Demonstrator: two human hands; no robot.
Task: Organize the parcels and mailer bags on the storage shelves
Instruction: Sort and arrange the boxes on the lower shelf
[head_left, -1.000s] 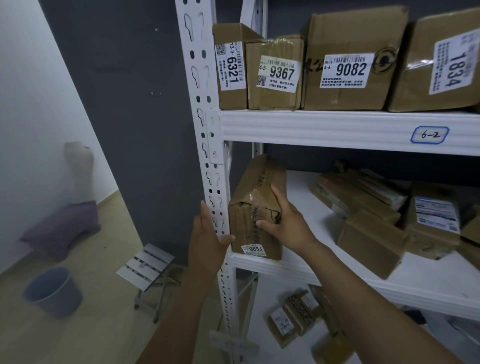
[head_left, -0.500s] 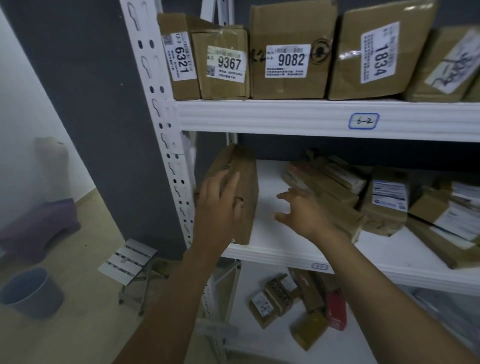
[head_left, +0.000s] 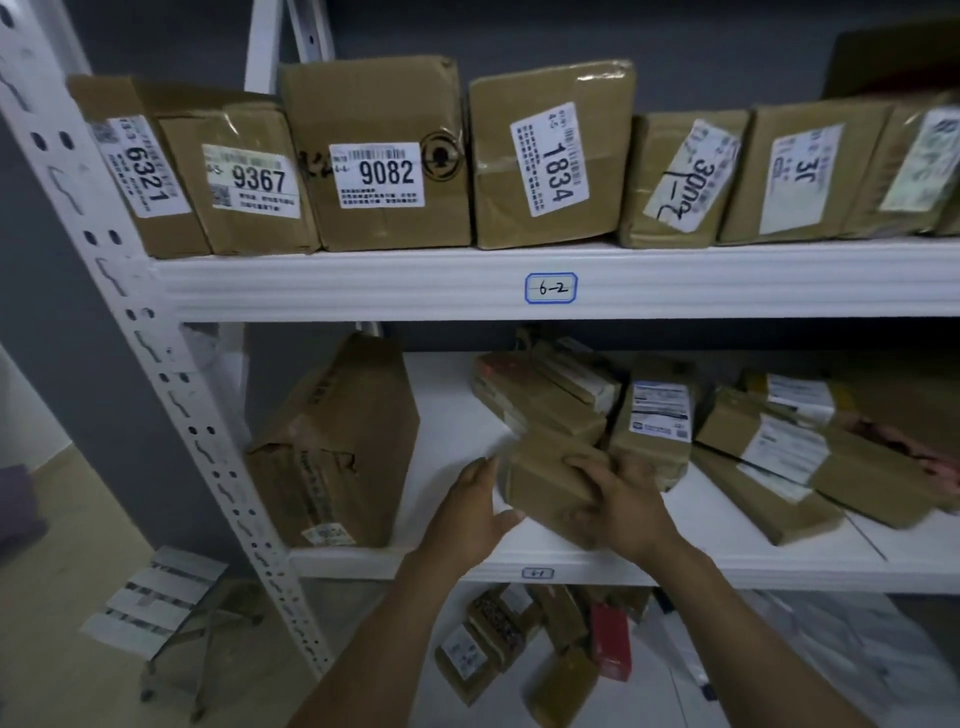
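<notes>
A small brown cardboard parcel (head_left: 545, 478) lies on the middle shelf (head_left: 701, 564), in front of a loose pile of parcels (head_left: 660, 415). My right hand (head_left: 621, 501) grips this parcel from the right, fingers curled over its top and front. At its left side my left hand (head_left: 475, 512) is open, fingers straight, thumb close to its lower corner. A larger taped box (head_left: 337, 447) stands upright at the shelf's left end, beside the white post (head_left: 156, 364). No hand touches it.
The upper shelf, tagged 6-2 (head_left: 550, 287), carries a row of upright labelled boxes, among them 9082 (head_left: 382, 156) and 1834 (head_left: 550, 156). More parcels (head_left: 524, 639) lie on the bottom shelf. A folding step stool (head_left: 161, 603) stands on the floor at the left.
Both hands left the upright taped box, which stays at the shelf's left end, and moved right. My right hand took hold of the small parcel; my left came up beside it. The view shifted right.
</notes>
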